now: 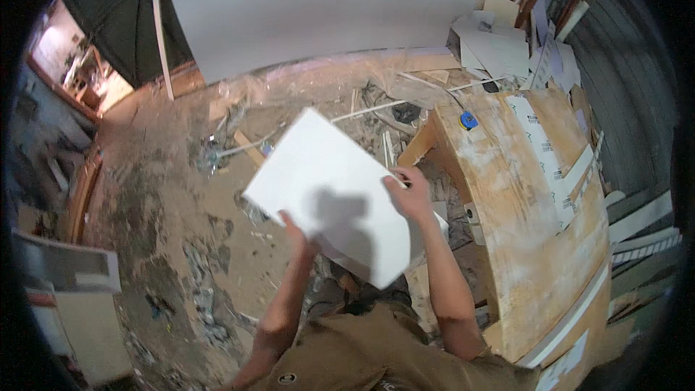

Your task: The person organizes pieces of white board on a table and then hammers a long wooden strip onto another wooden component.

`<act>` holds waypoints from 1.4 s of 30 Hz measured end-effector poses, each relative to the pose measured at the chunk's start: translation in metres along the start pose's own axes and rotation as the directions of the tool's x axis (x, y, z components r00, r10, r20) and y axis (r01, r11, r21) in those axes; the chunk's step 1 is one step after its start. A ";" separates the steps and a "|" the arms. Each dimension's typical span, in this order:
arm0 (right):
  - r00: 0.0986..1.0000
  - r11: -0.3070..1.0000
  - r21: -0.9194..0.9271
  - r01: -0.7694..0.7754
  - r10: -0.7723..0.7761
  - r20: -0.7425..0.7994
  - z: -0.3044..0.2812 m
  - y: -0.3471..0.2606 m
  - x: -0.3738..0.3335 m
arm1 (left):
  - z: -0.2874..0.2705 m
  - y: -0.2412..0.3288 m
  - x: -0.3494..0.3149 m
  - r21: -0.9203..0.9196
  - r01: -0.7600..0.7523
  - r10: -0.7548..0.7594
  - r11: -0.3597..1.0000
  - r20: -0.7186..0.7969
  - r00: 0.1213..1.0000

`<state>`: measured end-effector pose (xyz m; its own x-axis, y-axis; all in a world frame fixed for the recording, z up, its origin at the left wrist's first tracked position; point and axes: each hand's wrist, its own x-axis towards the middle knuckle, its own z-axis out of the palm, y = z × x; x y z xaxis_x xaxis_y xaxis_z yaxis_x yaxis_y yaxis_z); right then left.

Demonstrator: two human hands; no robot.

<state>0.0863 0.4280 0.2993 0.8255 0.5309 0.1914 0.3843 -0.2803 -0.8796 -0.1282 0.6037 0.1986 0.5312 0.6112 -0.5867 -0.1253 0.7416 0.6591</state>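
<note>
In front of my body I hold a white flat board [318, 166], tilted, with a dark shadow across its lower half. My left hand [297, 233] grips its lower left edge, the thumb on top and the other fingers hidden beneath. At the opposite edge my right hand [411, 195] is closed round the rim. Something small and dark shows by its fingers, too unclear to name. To the right stands a wooden workbench [507, 195] with a blue tape measure [469, 121] on its far left corner.
A large white sheet [326, 11] leans at the back. Offcuts [496, 51] are piled at the far right. Scraps, strips and crumpled plastic litter the dirty floor [159, 195]. A printed white strip [539, 152] lies along the workbench. Panels [79, 282] stand at the left.
</note>
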 end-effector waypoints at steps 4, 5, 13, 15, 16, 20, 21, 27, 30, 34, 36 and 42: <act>0.960 0.983 -0.183 0.006 0.045 0.277 0.062 0.006 0.031 | -0.016 0.103 -0.008 -0.070 -0.460 0.451 0.885 -0.111 0.885; 0.933 0.983 -0.180 0.037 0.030 0.358 0.069 0.019 0.035 | -0.023 0.122 -0.011 -0.052 -0.434 0.411 0.899 -0.239 0.880; 0.554 0.951 -0.157 -0.266 0.284 0.782 0.161 0.037 0.019 | -0.074 0.221 0.023 0.347 -0.605 0.695 0.716 -0.285 0.660; 0.679 0.968 0.009 -0.251 0.170 0.714 0.175 0.032 0.025 | -0.069 0.244 0.056 0.427 -0.498 0.648 0.754 -0.361 0.671; 0.682 0.962 0.044 -0.271 0.159 0.714 0.183 0.035 0.041 | -0.063 0.256 0.077 0.438 -0.466 0.625 0.769 -0.358 0.694; 0.631 0.922 -0.007 -0.387 0.270 0.727 0.237 0.057 0.125 | -0.031 0.288 0.167 0.298 -0.454 0.536 0.840 -0.317 0.783; 0.620 0.903 -0.070 -0.424 0.345 0.704 0.249 0.065 0.153 | -0.025 0.297 0.190 0.401 -0.386 0.521 0.831 -0.313 0.794; 0.742 0.934 -0.058 -0.353 0.317 0.591 0.264 0.066 0.288 | 0.036 0.319 0.302 0.446 -0.252 0.375 0.859 -0.213 0.902; 0.855 0.932 0.040 -0.361 0.313 0.413 0.238 0.068 0.344 | 0.092 0.298 0.356 0.645 -0.108 0.338 0.757 -0.245 0.909; 0.658 0.781 -0.377 -0.498 0.624 0.422 0.201 0.119 0.402 | 0.146 0.260 0.439 0.831 0.028 0.198 0.556 -0.165 0.966; 0.709 0.752 -0.266 -0.602 0.658 0.254 0.190 0.149 0.404 | 0.165 0.231 0.479 0.687 -0.069 0.030 0.723 0.069 0.997; 0.409 0.411 -0.113 -0.904 0.912 0.047 0.149 0.230 0.443 | 0.298 0.195 0.599 0.916 -0.016 -0.372 0.400 0.178 0.911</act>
<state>0.4788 0.7175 0.1165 0.6679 -0.0007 -0.7443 -0.5418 -0.6861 -0.4855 0.4156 1.0319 0.1158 0.6796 0.2313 -0.6961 0.7095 0.0337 0.7039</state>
